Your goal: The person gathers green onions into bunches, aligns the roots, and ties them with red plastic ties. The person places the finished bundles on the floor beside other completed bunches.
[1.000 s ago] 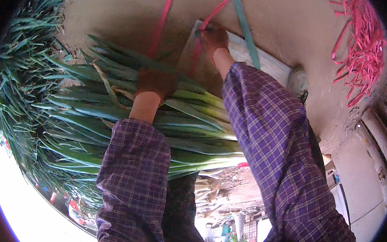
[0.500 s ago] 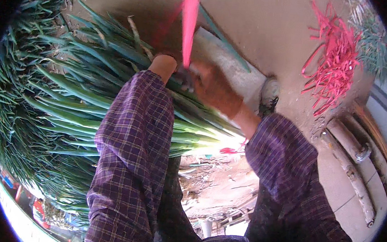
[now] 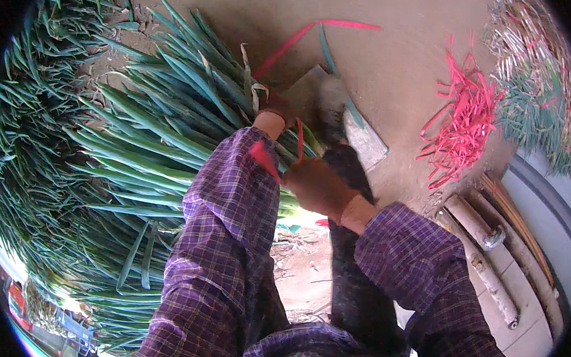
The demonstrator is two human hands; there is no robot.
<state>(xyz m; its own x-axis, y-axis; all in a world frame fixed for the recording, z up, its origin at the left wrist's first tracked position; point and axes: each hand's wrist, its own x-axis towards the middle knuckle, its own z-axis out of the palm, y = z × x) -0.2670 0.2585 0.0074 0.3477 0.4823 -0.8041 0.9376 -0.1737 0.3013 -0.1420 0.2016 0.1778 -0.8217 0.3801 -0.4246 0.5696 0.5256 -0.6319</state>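
Observation:
A big bunch of green onions [image 3: 146, 154] lies crosswise under my arms, leaves to the left and pale ends to the right. At its far side is my left hand [image 3: 276, 107], pressed near the leaves; its fingers are hidden. My right hand [image 3: 320, 186], seemingly in a brown glove, is closed over the top of the bunch. It grips a red plastic strip [image 3: 264, 161], whose short end sticks out leftward over my left sleeve. Another length of red strip [image 3: 300, 139] runs from the right hand toward the left one, and a loose tail trails away on the ground beyond.
Loose green onions [image 3: 40, 139] are piled along the left. A heap of red strips [image 3: 463, 122] lies on the ground at right, with tied onion bunches [image 3: 541, 84] beyond. Nearer are a metal cylinder [image 3: 473, 220] and a rod [image 3: 495, 289]. A flat slab [image 3: 368, 145] lies ahead.
The red strip stood stretched upward between my hands; now it is down at the bunch. My right hand has come lower, nearer to me. The whole view has shifted somewhat.

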